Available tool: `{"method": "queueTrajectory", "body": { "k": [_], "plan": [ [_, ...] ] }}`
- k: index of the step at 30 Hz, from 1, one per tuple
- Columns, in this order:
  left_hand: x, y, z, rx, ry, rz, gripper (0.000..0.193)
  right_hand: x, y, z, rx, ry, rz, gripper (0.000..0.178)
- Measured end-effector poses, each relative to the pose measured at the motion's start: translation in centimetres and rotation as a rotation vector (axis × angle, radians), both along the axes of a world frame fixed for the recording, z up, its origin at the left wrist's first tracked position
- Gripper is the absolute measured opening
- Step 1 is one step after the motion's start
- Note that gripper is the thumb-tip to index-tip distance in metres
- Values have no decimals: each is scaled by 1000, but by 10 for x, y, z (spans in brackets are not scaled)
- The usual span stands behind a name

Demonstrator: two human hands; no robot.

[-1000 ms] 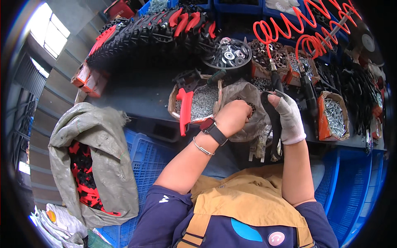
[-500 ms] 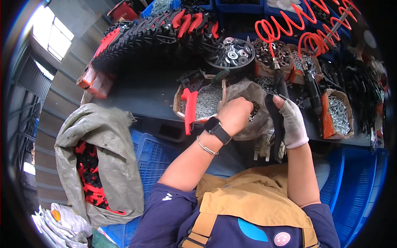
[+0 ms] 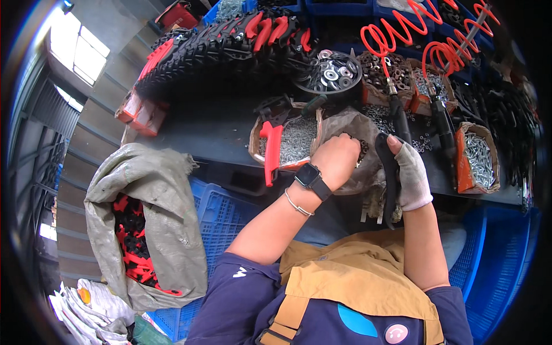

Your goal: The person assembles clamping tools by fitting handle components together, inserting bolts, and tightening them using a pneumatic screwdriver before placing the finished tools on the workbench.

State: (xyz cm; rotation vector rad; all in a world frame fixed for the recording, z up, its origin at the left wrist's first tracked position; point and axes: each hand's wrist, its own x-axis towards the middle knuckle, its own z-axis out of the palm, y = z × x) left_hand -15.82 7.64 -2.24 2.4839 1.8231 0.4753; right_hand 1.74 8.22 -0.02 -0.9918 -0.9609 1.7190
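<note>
My left hand point(image 3: 336, 158), bare with a black watch point(image 3: 312, 177) at the wrist, reaches into a clear plastic bag point(image 3: 339, 122) of small brown metal parts point(image 3: 363, 152). Its fingers are curled down and the tips are hidden, so what they pinch cannot be made out. In a white fingerless glove, my right hand point(image 3: 413, 175) grips a long, curved black handle-like piece point(image 3: 387, 175), which it holds upright beside the bag. Left of the bag, a carton of small silver hardware point(image 3: 296, 141) stands on the bench, with a red-and-black tool handle point(image 3: 271, 148) resting across its edge.
Red coiled hoses point(image 3: 397, 29) lead to black air tools point(image 3: 441, 123). A round tub of washers point(image 3: 332, 75) and a carton of screws point(image 3: 478, 161) stand on the bench. Rows of red-and-black handles point(image 3: 230, 52) lie behind. A grey sack point(image 3: 172, 224) sits at left, blue crates point(image 3: 500, 247) at right.
The whole view has shifted slightly to the right. My left hand stays in the bag, and my right hand still holds the black piece.
</note>
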Motion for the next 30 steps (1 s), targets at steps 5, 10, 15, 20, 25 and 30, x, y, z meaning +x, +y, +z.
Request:
{"method": "queueTrajectory", "body": {
  "k": [5,10,15,20,25,30],
  "plan": [
    [3,7,3,275,-723,57,12,-5,1,-5,-100,-52,-36,30],
    [38,1,5,-301,-1618,170,17,-13,-2,-8,-43,79,-55,29],
    [67,-2,-4,-17,-1706,159,18,-15,-2,-24,48,171,-154,27],
    [67,-17,-4,104,-1536,64,17,-16,-7,-14,-57,273,-123,21],
    [-50,-29,53,739,87,756,38,6,-3,-2,0,110,-175,28],
    [-82,-23,26,352,122,952,37,-5,-19,5,128,-11,5,33]
  ]
}}
